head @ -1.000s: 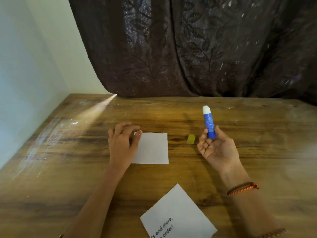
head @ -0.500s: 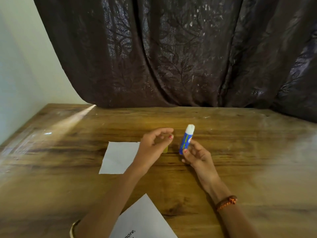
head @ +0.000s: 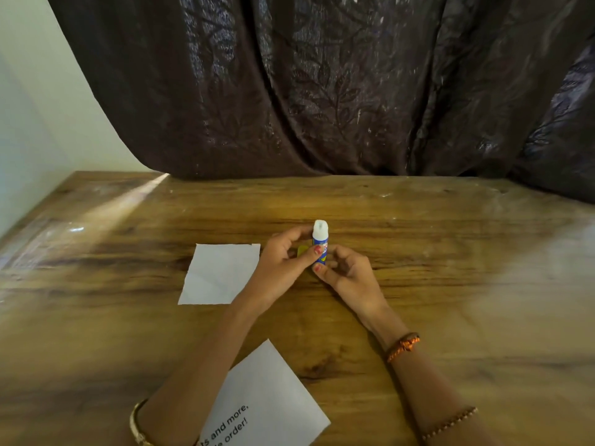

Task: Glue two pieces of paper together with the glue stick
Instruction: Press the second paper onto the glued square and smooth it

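The blue glue stick (head: pixel 320 237) stands upright over the middle of the table, its white glue tip bare. My left hand (head: pixel 283 265) grips its body, thumb across the label. My right hand (head: pixel 347 275) pinches its lower end from the right. The yellow cap (head: pixel 300 251) shows in the gap of my left hand, apparently lying on the table. A blank white paper (head: pixel 219 273) lies flat just left of my left hand. A second white paper with printed text (head: pixel 267 400) lies near the front edge, partly under my left forearm.
The wooden table (head: pixel 467 300) runs wide to the right and left of the hands. A dark patterned curtain (head: pixel 322 91) hangs along its far edge, and a pale wall (head: pixel 29 140) borders the left side.
My left hand left the blank paper, crossed right past the cap and took hold of the glue stick. My right hand lowered the stick toward the table centre.
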